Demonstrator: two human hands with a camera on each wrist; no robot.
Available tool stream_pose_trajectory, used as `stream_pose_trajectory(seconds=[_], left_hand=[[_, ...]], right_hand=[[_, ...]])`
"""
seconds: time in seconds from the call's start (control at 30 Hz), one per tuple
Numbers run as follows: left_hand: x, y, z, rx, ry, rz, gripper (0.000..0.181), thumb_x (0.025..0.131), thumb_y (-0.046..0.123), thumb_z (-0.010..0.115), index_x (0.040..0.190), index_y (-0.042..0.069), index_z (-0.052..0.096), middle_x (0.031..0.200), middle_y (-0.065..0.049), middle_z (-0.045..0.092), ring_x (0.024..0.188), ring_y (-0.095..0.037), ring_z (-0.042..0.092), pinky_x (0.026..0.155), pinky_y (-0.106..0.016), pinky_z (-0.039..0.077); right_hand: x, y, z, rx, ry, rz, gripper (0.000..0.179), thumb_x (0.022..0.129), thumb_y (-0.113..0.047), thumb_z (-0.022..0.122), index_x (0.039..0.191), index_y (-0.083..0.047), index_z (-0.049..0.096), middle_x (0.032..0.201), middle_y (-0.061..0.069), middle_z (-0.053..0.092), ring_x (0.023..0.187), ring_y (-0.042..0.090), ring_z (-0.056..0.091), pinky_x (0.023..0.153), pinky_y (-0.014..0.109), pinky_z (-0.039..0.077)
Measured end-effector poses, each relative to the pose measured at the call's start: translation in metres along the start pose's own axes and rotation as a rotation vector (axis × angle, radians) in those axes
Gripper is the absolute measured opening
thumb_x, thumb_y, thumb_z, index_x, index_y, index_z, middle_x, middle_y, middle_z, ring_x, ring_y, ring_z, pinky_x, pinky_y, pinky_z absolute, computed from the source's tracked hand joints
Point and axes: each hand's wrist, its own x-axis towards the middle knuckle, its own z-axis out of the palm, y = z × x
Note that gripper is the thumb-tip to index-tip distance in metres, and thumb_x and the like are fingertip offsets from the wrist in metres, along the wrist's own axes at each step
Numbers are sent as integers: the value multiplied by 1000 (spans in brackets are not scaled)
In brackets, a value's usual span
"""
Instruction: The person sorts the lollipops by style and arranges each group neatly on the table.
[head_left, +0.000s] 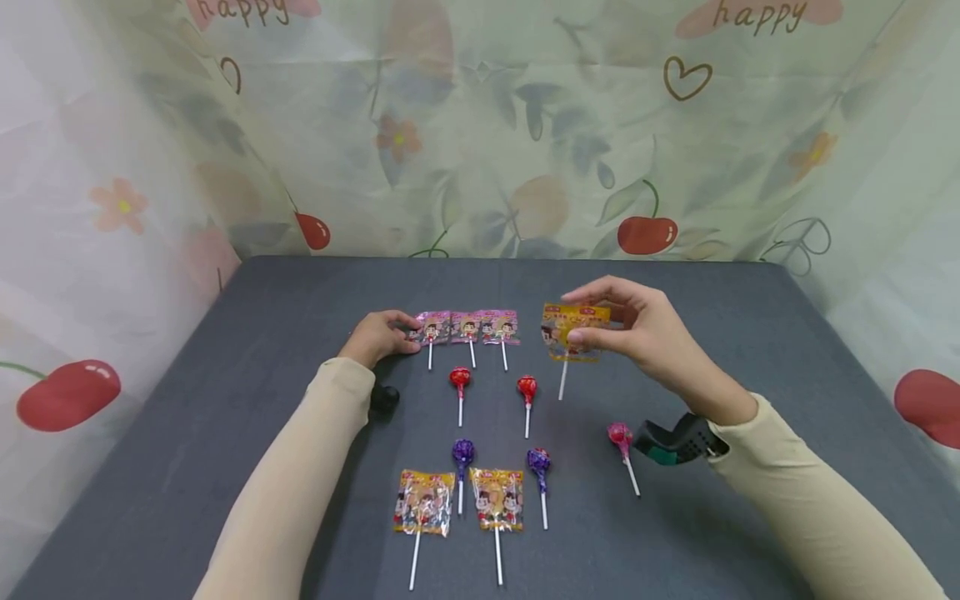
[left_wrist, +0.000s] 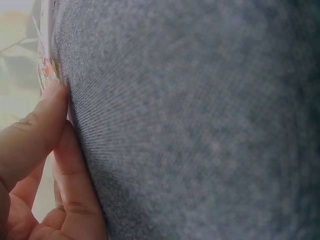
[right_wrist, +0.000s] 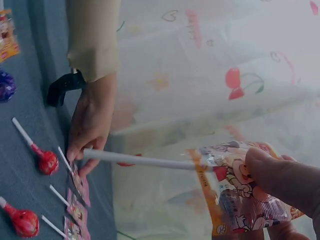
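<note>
My right hand point(head_left: 648, 329) pinches a lollipop in an orange-yellow wrapper point(head_left: 557, 333) between thumb and fingers, above the table, its white stick pointing down. In the right wrist view that wrapper point(right_wrist: 235, 187) shows cartoon figures, and the thumb lies across it. My left hand point(head_left: 381, 335) is at the left end of a row of three pink-wrapped lollipops point(head_left: 467, 327). Its thumb and fingers pinch the edge of the leftmost one; in the left wrist view the thumb tip meets the wrapper point(left_wrist: 46, 75). The three sticks point toward me.
Two red lollipops point(head_left: 461, 377) lie below the pink row. Closer are two purple lollipops point(head_left: 463, 452) and two more orange-yellow packets point(head_left: 424, 500). A pink-red lollipop point(head_left: 620, 434) lies near my right wrist. A printed curtain point(head_left: 480, 125) hangs behind the dark table point(head_left: 285, 300).
</note>
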Motion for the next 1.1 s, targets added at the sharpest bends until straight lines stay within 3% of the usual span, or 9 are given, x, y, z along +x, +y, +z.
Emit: stream_pose_trajectory(seconds=[0.2,0.47,0.6,0.8,0.97,1.1], left_hand=[[1,-2,0,-1,-4,6,41,83,14,77,122,18,65,108,-9,52,94,-24,46,81,-36,35],[-1,-2,0,-19,1,1,41,82,14,77,121,18,65,113,-10,53,97,-24,47,83,-36,35],[0,-1,-1,-15,-1,3,41,82,15,77,121,18,65,114,-10,54,97,-24,46,83,-36,35],[1,1,-1,-7,5,10,40,82,13,77,120,18,66,111,-10,54,96,-24,46,83,-36,35],[3,-1,0,-18,3,-1,40,82,13,77,120,18,66,113,-10,54,97,-24,46,83,-36,35],[4,-1,0,-20,2,1,40,82,12,78,119,18,66,112,-10,54,95,-24,46,81,-35,35]], right_hand=[[46,14,3,113,-29,160,44,87,-20,73,127,-10,59,122,11,60,100,18,65,77,32,55],[88,55,9,123,-52,282,48,88,-17,71,132,-7,55,124,15,58,88,15,64,78,29,54],[98,81,10,131,-101,360,50,89,-13,69,135,-5,52,127,16,57,91,12,64,83,30,54],[106,112,16,75,-130,439,47,89,-9,69,134,-5,54,118,16,65,87,11,63,80,28,53],[108,128,22,57,-117,506,43,89,-4,68,130,-2,57,106,11,67,83,11,62,78,27,54],[109,134,24,32,-109,532,41,88,-4,68,128,-1,58,109,15,63,82,13,61,78,27,55]])
